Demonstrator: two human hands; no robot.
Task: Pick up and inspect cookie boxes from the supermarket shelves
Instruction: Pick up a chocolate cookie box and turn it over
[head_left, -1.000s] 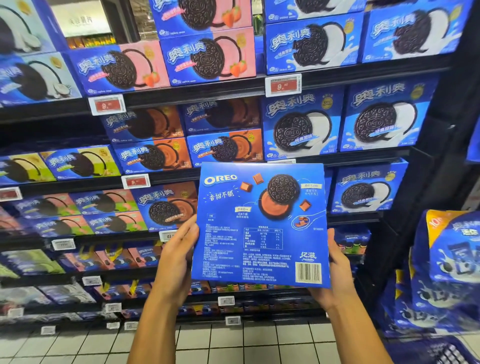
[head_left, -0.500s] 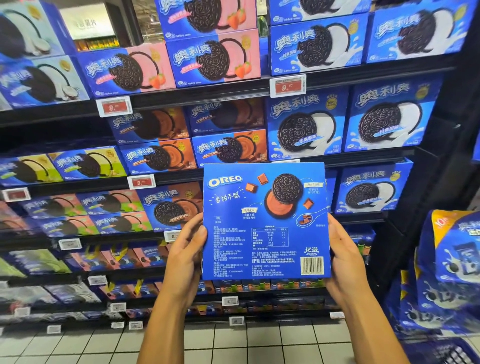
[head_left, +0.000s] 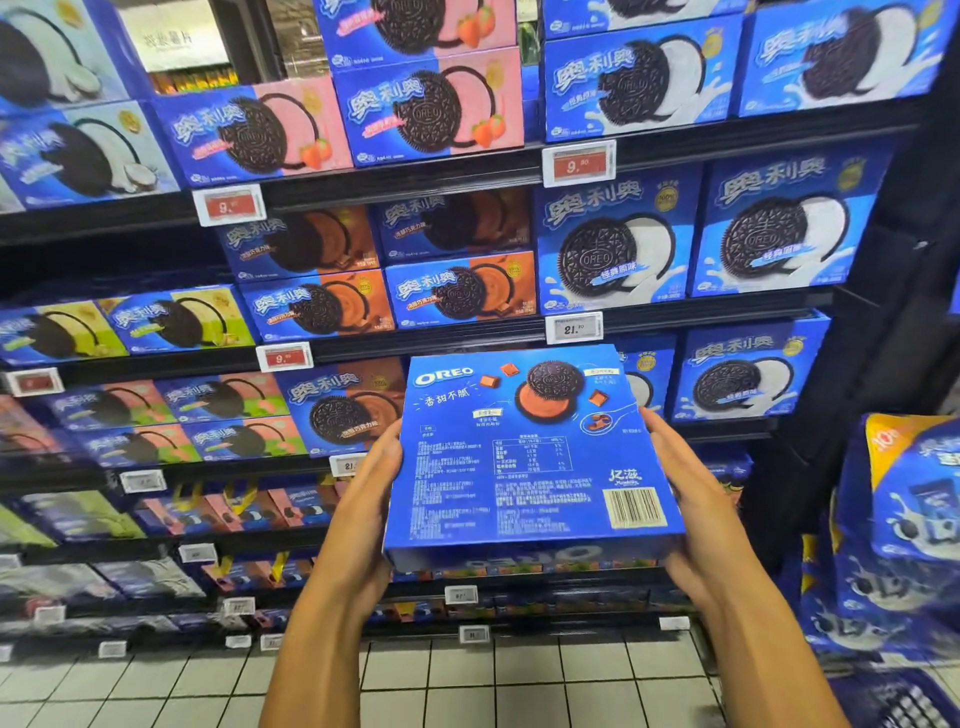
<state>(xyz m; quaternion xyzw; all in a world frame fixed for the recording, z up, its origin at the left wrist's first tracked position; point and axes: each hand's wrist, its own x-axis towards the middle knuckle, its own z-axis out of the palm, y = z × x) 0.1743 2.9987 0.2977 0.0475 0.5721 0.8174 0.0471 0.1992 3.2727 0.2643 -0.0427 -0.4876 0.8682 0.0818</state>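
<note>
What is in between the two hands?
In the head view, the blue Oreo box sits between the left hand and the right hand, its printed back facing the camera. Each hand grips one side edge.

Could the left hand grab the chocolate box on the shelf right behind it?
Probably not right now: the left hand is holding the Oreo box together with the right hand. The chocolate box sits close, nothing blocking it.

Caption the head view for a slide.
Both hands, left hand and right hand, hold a blue cookie box back-side up before stocked shelves.
</note>
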